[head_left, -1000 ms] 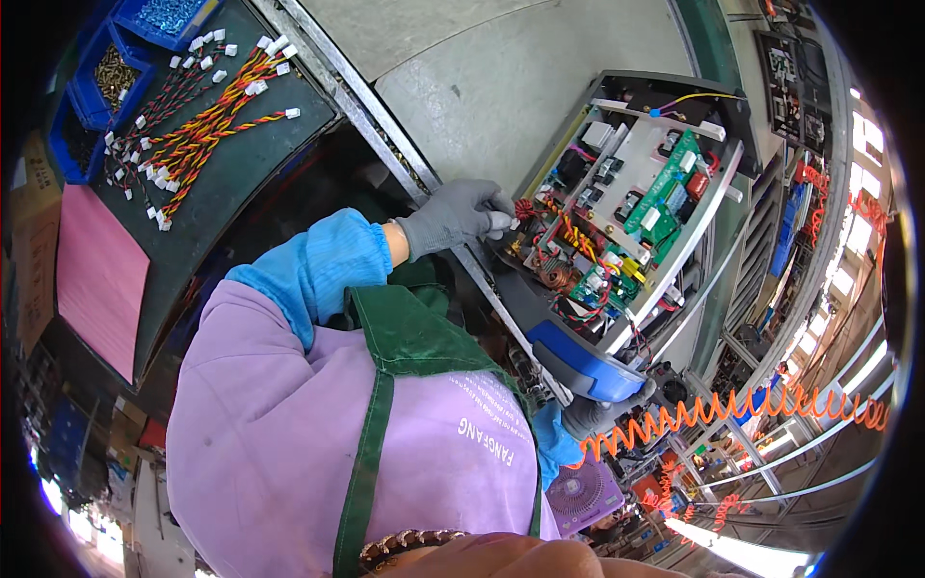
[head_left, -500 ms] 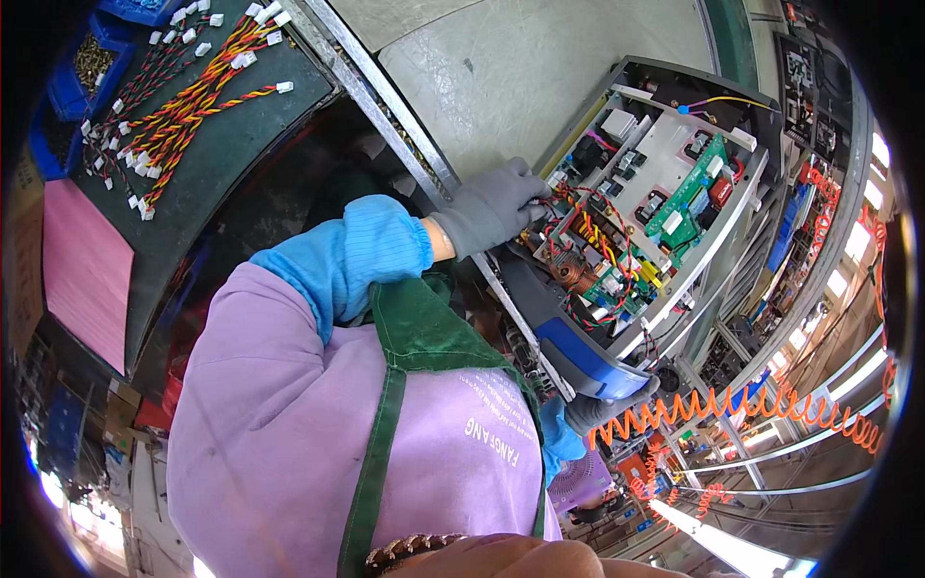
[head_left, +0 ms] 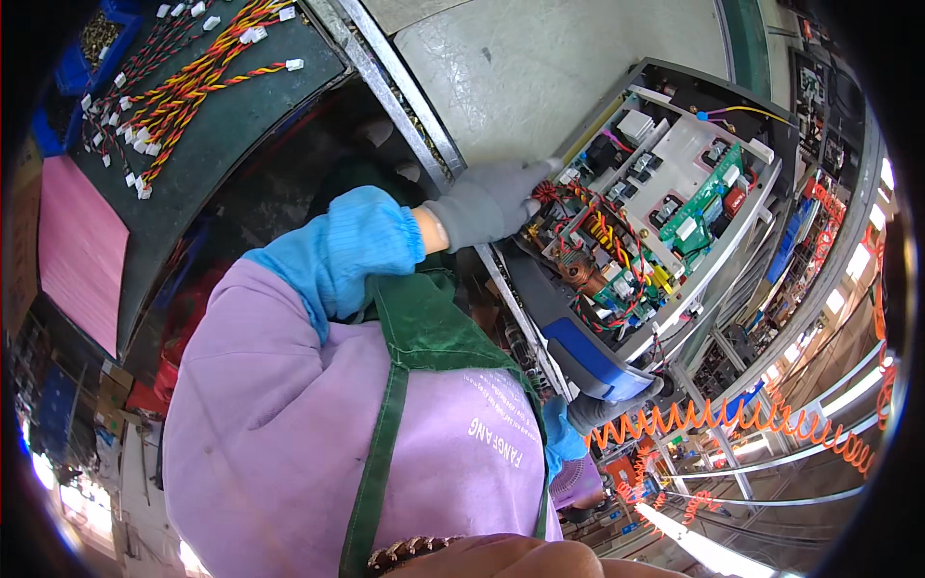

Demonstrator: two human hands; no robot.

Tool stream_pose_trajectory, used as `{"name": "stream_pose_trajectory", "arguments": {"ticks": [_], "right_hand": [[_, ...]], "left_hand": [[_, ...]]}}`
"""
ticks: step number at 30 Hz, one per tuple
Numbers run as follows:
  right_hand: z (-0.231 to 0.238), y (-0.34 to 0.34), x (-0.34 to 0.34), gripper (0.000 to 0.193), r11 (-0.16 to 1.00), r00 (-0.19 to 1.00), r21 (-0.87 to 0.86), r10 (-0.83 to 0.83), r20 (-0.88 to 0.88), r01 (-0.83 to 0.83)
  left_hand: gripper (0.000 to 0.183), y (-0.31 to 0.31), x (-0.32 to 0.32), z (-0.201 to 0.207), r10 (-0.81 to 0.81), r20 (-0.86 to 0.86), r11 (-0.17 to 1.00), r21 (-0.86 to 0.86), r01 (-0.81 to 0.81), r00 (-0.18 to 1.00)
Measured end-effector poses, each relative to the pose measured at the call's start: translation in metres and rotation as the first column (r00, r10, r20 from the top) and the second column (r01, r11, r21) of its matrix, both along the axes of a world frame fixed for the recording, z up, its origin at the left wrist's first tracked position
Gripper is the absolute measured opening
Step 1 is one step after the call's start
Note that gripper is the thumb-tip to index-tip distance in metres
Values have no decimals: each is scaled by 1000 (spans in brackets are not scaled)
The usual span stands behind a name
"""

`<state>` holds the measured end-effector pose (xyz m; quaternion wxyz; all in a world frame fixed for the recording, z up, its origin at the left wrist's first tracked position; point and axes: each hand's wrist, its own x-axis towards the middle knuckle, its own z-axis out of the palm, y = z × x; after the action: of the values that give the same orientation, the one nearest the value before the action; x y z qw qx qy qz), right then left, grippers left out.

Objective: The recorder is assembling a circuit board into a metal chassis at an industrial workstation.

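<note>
An open-topped electronic device [head_left: 708, 159] with a dark case and blue front panel [head_left: 593, 361] lies at right, with green boards, a copper coil and several coloured wires inside. My left hand [head_left: 487, 204], in a grey glove, is over its near left edge. The thumb and outstretched fingers are apart, with a small red wire-wound ring [head_left: 545, 193] beside their tips; the hand is slightly blurred. My right hand [head_left: 615, 407], also gloved in grey, wraps around the lower corner of the blue panel, its fingers partly hidden behind the case.
Twisted red-yellow and red-black cables [head_left: 198, 82] with white connectors lie on a dark green bench [head_left: 255, 120] at left. Near them are blue parts bins [head_left: 116, 48] and a pink sheet [head_left: 82, 250]. An orange coiled hose [head_left: 732, 416] stretches at right. A metal rail [head_left: 409, 106] borders the pale work surface.
My left hand has drawn back slightly from the wires and its fingers have straightened. The red ring shows more plainly. My right hand stays at the panel's corner while the view has shifted a little.
</note>
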<state>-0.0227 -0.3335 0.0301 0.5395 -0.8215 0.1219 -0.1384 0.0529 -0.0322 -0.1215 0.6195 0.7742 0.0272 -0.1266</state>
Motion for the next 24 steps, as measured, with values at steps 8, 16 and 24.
{"name": "stream_pose_trajectory", "arguments": {"ticks": [8, 16, 24], "right_hand": [[-3, -25, -4, 50, 996, 998, -61, 68, -2, -68], [2, -3, -2, 50, 994, 999, 93, 50, -8, -49], [-4, -30, -1, 96, 988, 997, -140, -67, -37, 61]], "left_hand": [[37, 9, 23, 8, -146, -38, 953, 261, 151, 988], [36, 12, 37, 9, -168, 10, 971, 176, 164, 986], [34, -5, 33, -17, 41, 43, 998, 36, -42, 998]]}}
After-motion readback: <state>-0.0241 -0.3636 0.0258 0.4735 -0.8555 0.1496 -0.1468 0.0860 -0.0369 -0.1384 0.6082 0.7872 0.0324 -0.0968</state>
